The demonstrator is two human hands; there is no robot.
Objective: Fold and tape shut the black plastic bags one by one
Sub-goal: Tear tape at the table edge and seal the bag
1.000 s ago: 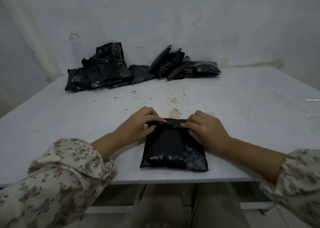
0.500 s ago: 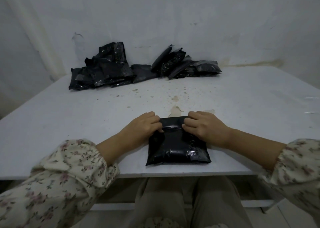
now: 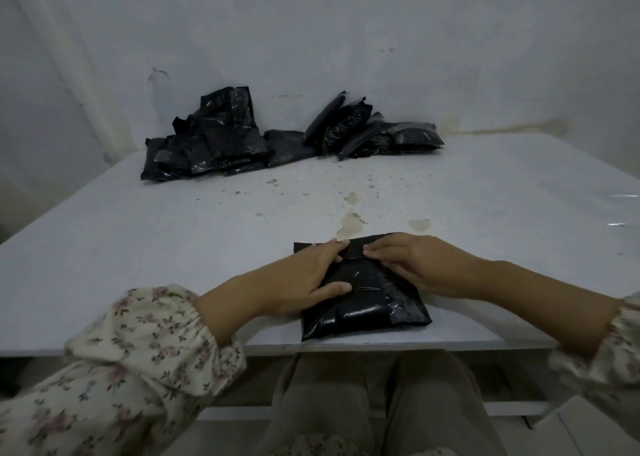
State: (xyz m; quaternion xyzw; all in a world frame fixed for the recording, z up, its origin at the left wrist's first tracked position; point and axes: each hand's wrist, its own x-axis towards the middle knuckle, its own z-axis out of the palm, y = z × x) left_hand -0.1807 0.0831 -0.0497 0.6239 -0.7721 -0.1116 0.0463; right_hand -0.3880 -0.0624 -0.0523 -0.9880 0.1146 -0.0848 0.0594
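Note:
A filled black plastic bag (image 3: 367,303) lies flat at the near edge of the white table (image 3: 173,247), its top flap folded down towards me. My left hand (image 3: 304,279) lies across the bag's left side, fingers stretched over the flap and thumb flat on the bag's middle. My right hand (image 3: 419,265) covers the right side, with straight fingertips pressing the flap near its centre. The fingertips of both hands nearly meet. No tape is visible.
Two heaps of black bags lie against the back wall: a left heap (image 3: 207,144) and a right heap (image 3: 374,133). Stains mark the table just beyond the bag. My knees are under the near edge.
My curled fingers have straightened and now lie flat on the folded flap. The view has shifted, so the bag sits a little further right.

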